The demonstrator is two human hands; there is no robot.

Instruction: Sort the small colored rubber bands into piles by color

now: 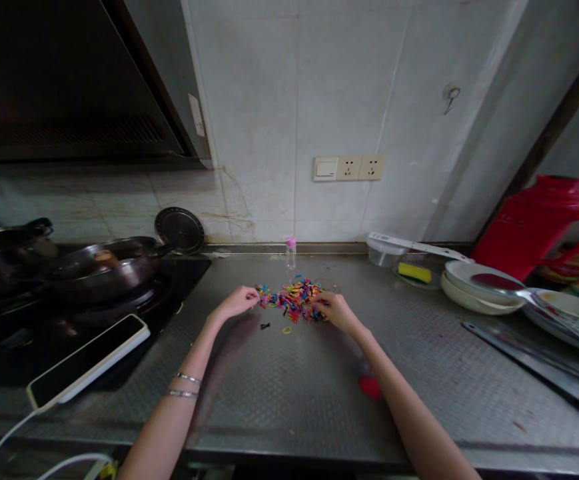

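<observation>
A loose heap of small, many-coloured rubber bands [296, 299] lies on the metal counter [289, 393]. At its left edge is my left hand [242, 301], thumb and fingers pinched together right at the bands. My right hand [333, 308] reaches into the right side, its fingers bent down and closed over the bands. What sits between the fingertips of either hand is too small to make out. In front of the heap lie a single yellow band [287, 330] and a dark band [265, 326]. Behind it stands a small clear bottle [290, 256] with a pink cap.
Pans [104, 267] sit on the stove at left, with a phone [92, 357] and its cable at the counter's edge. At right are a clear tub [384, 253], a yellow sponge [414, 273], stacked bowls [479, 300], a long knife [529, 360] and a red jug [534, 227]. A red object [370, 387] lies by my right forearm.
</observation>
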